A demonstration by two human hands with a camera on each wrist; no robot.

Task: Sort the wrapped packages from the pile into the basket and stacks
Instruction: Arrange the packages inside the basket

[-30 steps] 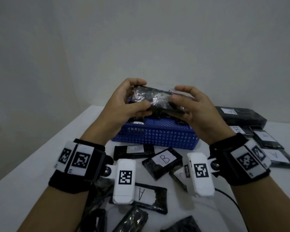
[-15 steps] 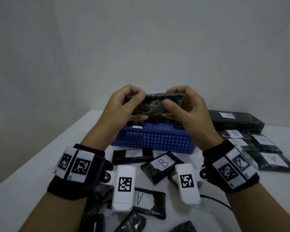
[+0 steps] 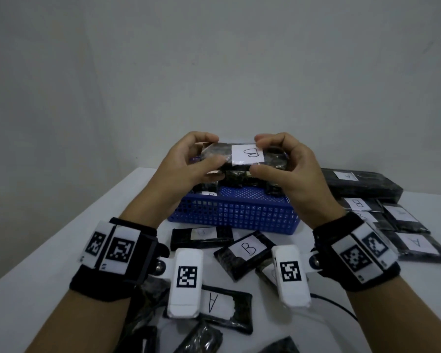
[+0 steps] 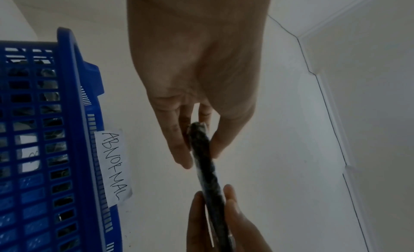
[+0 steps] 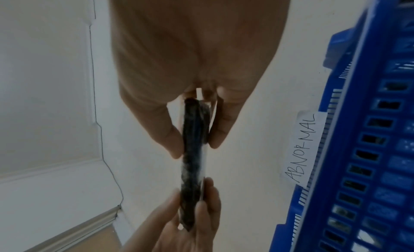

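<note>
head view: both hands [image 3: 186, 161] [image 3: 288, 164] pinch package b [image 3: 245, 159] above blue basket [image 3: 234, 215] holding wrapped packages.

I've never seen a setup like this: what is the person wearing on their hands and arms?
Both hands are bare, no gloves or sleeves. Each wrist carries a wide black strap with white panels printed with square black-and-white codes. A white oblong unit, with its own code, hangs from each strap on a metal stud. A thin black cable trails from the right one.

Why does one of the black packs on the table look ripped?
The A package lying nearest the person, in front of the blue basket, has a white label with a ragged, torn-looking right edge. The other labels in view look neat, like the B on the package both hands hold.
</note>
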